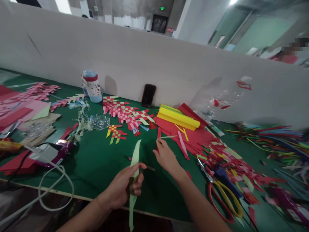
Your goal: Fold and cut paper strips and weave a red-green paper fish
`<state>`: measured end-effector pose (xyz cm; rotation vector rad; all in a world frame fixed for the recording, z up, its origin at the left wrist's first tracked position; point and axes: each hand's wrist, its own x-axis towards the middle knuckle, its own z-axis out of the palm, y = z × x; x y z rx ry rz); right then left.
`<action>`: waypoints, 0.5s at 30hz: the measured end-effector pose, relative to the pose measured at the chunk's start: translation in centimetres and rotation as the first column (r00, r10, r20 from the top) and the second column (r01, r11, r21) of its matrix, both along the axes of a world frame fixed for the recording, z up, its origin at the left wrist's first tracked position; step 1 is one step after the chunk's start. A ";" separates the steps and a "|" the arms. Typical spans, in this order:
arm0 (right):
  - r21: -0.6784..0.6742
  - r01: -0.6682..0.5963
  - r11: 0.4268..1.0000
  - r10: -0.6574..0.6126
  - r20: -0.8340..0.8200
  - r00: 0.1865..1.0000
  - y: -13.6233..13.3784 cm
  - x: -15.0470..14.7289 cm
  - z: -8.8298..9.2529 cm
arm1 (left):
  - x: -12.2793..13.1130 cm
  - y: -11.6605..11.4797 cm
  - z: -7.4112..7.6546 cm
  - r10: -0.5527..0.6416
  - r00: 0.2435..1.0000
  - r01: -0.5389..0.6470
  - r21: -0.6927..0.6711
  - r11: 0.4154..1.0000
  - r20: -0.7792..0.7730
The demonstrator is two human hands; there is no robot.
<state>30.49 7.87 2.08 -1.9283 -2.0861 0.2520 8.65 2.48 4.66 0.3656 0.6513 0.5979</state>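
Observation:
My left hand (129, 183), at the front of the table, is closed around pale green paper strips (135, 154), which stand up above the thumb and hang below the fingers. Farther right, my right hand (166, 158) reaches over the table with its fingers pinched together at a narrow red paper strip (159, 132). A thin pale strip (169, 137) sticks out to the right by those fingertips. Just beyond lie red paper sheets (193, 140) with a pink strip (182, 145) on them. Woven checkered paper pieces (124, 112) lie behind, two smaller ones (118, 133) in front of them.
Scissors (217, 193) and red paper scraps (241, 167) lie to the right, with pipe cleaners (277, 135) beyond. Yellow paper (178, 116) rests on the red sheets. A phone (148, 95) leans on the partition near a bottle (93, 87). A white cable (64, 180) loops at left.

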 end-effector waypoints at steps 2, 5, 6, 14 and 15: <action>-0.012 -0.044 0.999 0.044 -0.027 0.999 -0.9 -1.7 0.1 | -0.8 -0.1 -0.1 0.047 0.999 -0.047 0.008 0.999 -0.001; -0.023 -0.121 0.992 0.119 -0.073 0.990 -2.1 -3.9 0.4 | -1.8 -0.1 -0.2 0.101 0.995 -0.101 0.022 0.995 -0.023; -0.023 -0.148 0.989 0.145 -0.090 0.985 -2.4 -4.4 0.6 | -2.1 -0.1 -0.2 0.111 0.993 -0.110 0.028 0.993 -0.033; 0.239 0.028 0.971 0.052 -0.323 0.945 -3.8 -1.2 3.5 | -2.0 0.1 0.0 0.114 0.988 -0.098 0.147 0.984 -0.102; 0.268 0.082 0.960 0.021 -0.361 0.932 -3.9 -0.3 3.7 | -1.8 0.1 0.1 0.112 0.988 -0.093 0.166 0.982 -0.107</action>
